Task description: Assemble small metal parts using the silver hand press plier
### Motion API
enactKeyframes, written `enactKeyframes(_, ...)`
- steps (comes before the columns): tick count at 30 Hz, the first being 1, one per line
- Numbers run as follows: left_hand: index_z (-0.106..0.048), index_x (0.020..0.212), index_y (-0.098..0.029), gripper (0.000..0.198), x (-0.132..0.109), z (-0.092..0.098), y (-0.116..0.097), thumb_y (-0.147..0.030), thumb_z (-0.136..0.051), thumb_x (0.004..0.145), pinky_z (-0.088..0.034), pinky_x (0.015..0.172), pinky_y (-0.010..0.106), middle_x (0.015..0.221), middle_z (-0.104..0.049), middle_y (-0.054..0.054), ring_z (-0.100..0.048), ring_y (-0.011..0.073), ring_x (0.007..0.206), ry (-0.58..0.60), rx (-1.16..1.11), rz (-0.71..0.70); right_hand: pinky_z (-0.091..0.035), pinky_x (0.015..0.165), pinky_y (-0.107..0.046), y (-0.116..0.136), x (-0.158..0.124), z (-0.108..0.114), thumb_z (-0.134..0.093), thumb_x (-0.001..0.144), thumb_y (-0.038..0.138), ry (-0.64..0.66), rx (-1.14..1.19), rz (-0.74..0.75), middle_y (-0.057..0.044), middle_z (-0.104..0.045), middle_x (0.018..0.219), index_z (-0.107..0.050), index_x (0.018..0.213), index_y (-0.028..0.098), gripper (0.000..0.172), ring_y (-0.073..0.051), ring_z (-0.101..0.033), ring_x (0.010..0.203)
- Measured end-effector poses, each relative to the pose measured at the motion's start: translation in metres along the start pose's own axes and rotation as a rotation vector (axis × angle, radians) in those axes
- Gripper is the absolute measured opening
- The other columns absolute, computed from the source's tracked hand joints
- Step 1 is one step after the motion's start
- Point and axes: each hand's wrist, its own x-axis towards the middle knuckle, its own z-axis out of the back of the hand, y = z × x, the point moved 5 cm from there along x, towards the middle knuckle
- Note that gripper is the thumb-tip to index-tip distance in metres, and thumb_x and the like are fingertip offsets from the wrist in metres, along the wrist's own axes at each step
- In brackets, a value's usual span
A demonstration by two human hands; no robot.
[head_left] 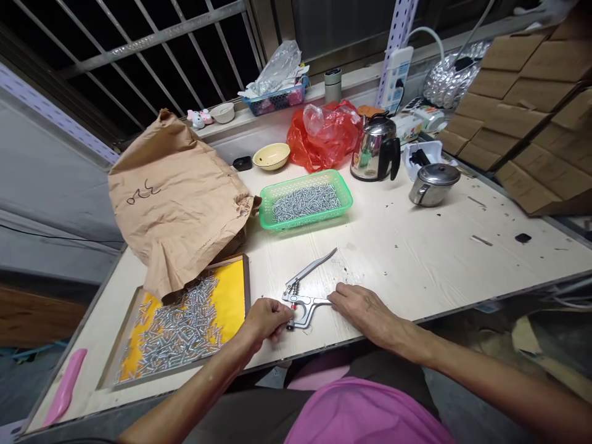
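Note:
Snap fastener pliers in silvery metal lie on the pale table near its front edge. Their two handles are spread apart, a spring shows near the pivot, and a small red piece sits by the jaw. My left hand is at the jaw, its thumb and fingers pinched together; whatever lies between the fingertips is too small to make out. My right hand has its fingers closed over the end of the lower handle. Left of the pliers, a yellow-bottomed tray bears a heap of small silvery metal pins.
Behind the pliers stands a green basket of similar metal pieces. A brown paper sack leans over the tray. Further back are a red plastic bag, a kettle and a lidded metal cup. Stacked cardboard rises at right.

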Motion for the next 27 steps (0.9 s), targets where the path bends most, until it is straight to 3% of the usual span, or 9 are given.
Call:
enactKeyframes(5, -0.049, 0.049, -0.017, 0.045, 0.002, 0.001, -0.002, -0.057, -0.069, 0.054, -0.028, 0.036, 0.019, 0.036, -0.042, -0.007, -0.033, 0.0044, 0.033, 0.047, 0.070, 0.021, -0.039, 0.065, -0.027, -0.003, -0.002, -0.005, -0.042, 0.092, 0.015, 0.005, 0.018, -0.010, -0.005, -0.058, 0.086, -0.058, 0.086, 0.017, 0.018, -0.015, -0.052, 0.073)
enactKeyframes(7, -0.052, 0.051, -0.016, 0.046, 0.003, 0.000, -0.002, -0.058, -0.070, 0.052, -0.027, 0.036, 0.019, 0.036, -0.041, -0.008, -0.033, 0.0042, 0.034, 0.090, 0.065, 0.037, -0.042, 0.074, -0.031, -0.007, -0.001, -0.003, -0.049, 0.090, 0.023, -0.016, 0.030, -0.004, -0.008, -0.058, 0.098, -0.059, 0.094, 0.018, 0.012, -0.019, -0.054, 0.086)
enactKeyframes(8, -0.054, 0.052, -0.015, 0.047, 0.003, -0.001, -0.001, -0.059, -0.071, 0.050, -0.027, 0.036, 0.019, 0.036, -0.042, -0.008, -0.033, 0.0043, 0.034, 0.107, 0.055, 0.046, -0.043, 0.081, -0.035, -0.010, 0.001, 0.000, -0.056, 0.087, 0.029, -0.037, 0.030, -0.002, -0.011, -0.056, 0.110, -0.058, 0.104, 0.019, 0.020, -0.022, -0.053, 0.098)
enactKeyframes(11, -0.056, 0.056, -0.015, 0.049, 0.001, -0.002, 0.001, -0.060, -0.073, 0.045, -0.026, 0.036, 0.018, 0.038, -0.043, -0.008, -0.035, 0.0046, 0.035, 0.122, 0.018, 0.070, -0.031, 0.099, -0.051, -0.021, 0.011, 0.008, -0.073, 0.068, 0.047, -0.054, 0.005, 0.015, -0.019, -0.029, 0.143, -0.041, 0.132, 0.018, 0.077, -0.035, -0.027, 0.130)
enactKeyframes(14, -0.054, 0.054, -0.015, 0.052, -0.002, -0.003, 0.002, -0.062, -0.073, 0.044, -0.025, 0.036, 0.018, 0.037, -0.044, -0.008, -0.036, 0.0045, 0.034, 0.114, 0.006, 0.075, -0.017, 0.106, -0.056, -0.028, 0.024, 0.010, -0.076, 0.056, 0.058, 0.031, -0.016, 0.063, -0.024, -0.021, 0.146, -0.033, 0.138, 0.011, 0.104, -0.038, -0.013, 0.135)
enactKeyframes(19, -0.049, 0.050, -0.016, 0.054, -0.004, -0.004, 0.002, -0.064, -0.071, 0.045, -0.025, 0.035, 0.019, 0.036, -0.044, -0.007, -0.034, 0.0041, 0.031, 0.113, 0.011, 0.063, -0.016, 0.107, -0.054, -0.031, 0.038, 0.010, -0.075, 0.056, 0.057, 0.069, -0.007, 0.091, -0.024, -0.037, 0.137, -0.033, 0.138, 0.008, 0.104, -0.037, -0.028, 0.129)
enactKeyframes(24, -0.049, 0.050, -0.016, 0.054, -0.003, -0.005, 0.004, -0.064, -0.072, 0.044, -0.026, 0.035, 0.020, 0.036, -0.044, -0.007, -0.035, 0.0046, 0.031, 0.108, 0.015, 0.069, -0.017, 0.106, -0.054, -0.035, 0.039, 0.007, -0.073, 0.055, 0.061, 0.096, 0.044, 0.084, -0.025, -0.027, 0.142, -0.030, 0.139, 0.006, 0.109, -0.039, -0.019, 0.133)
enactKeyframes(27, -0.050, 0.051, -0.016, 0.054, -0.003, -0.005, 0.005, -0.064, -0.072, 0.044, -0.026, 0.035, 0.020, 0.036, -0.044, -0.006, -0.036, 0.0051, 0.031, 0.101, 0.022, 0.078, -0.023, 0.104, -0.054, -0.034, 0.039, 0.011, -0.075, 0.057, 0.057, 0.082, 0.018, 0.085, -0.023, -0.041, 0.132, -0.033, 0.136, 0.004, 0.103, -0.037, -0.033, 0.123)
